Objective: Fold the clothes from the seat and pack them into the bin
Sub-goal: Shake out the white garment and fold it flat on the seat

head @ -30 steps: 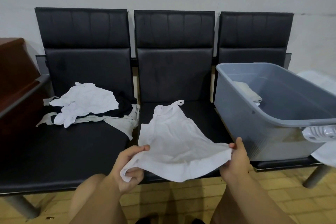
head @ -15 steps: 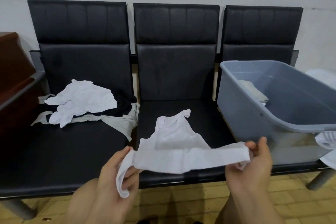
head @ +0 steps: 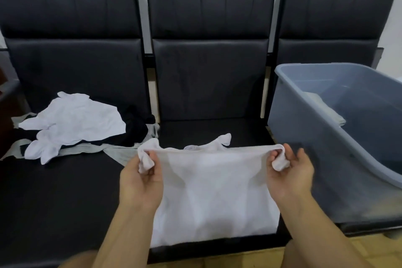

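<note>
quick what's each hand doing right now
Left hand: grip closed on one top corner of the white garment.
Right hand: grip closed on the other top corner of the same garment.

Soft, even indoor light is falling from above — edges are bowing (wide-angle lens), detail is smearing slightly throughout.

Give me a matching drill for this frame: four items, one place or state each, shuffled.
Items:
1. white top
2. clothes pile
3. grey bin
4. folded cloth

Places or states:
A. inside the bin
B. on the right seat
C. heaped on the left seat
D. held up by both hands over the middle seat

Pairs: 1-D, 2-C, 3-B, 4-A
</note>
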{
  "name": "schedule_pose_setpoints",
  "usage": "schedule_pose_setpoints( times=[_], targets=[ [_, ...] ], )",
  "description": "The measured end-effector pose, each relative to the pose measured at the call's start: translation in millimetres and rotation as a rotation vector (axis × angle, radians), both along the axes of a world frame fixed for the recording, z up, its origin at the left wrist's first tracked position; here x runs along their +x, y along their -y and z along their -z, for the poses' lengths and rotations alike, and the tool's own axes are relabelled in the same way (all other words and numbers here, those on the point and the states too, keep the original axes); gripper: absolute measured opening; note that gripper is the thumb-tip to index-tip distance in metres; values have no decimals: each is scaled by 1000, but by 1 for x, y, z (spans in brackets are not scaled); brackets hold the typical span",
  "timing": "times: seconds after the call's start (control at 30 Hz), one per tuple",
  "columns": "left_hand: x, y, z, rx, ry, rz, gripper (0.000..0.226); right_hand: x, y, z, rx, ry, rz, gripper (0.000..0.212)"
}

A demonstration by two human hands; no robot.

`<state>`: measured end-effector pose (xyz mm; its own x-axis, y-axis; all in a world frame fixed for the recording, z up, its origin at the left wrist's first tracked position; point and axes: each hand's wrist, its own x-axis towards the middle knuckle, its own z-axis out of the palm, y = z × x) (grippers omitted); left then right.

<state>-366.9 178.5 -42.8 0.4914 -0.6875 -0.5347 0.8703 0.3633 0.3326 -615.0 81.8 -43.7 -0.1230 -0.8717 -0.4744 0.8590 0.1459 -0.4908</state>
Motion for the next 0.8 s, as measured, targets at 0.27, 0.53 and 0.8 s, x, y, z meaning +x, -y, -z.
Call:
schedule_pose_setpoints(
  times=[0.27, 0.53, 0.8],
  targets=[
    [39, 113, 85, 102, -64, -56, 17, 41, 131, 71, 192, 13, -106, 37],
    [59, 149, 142, 200, 73, 81, 27, 56, 198, 139, 189, -197, -262, 49],
    [33, 142, 150, 476, 798, 166, 51, 61, 184, 157, -291, -1105, -344, 33]
  ],
)
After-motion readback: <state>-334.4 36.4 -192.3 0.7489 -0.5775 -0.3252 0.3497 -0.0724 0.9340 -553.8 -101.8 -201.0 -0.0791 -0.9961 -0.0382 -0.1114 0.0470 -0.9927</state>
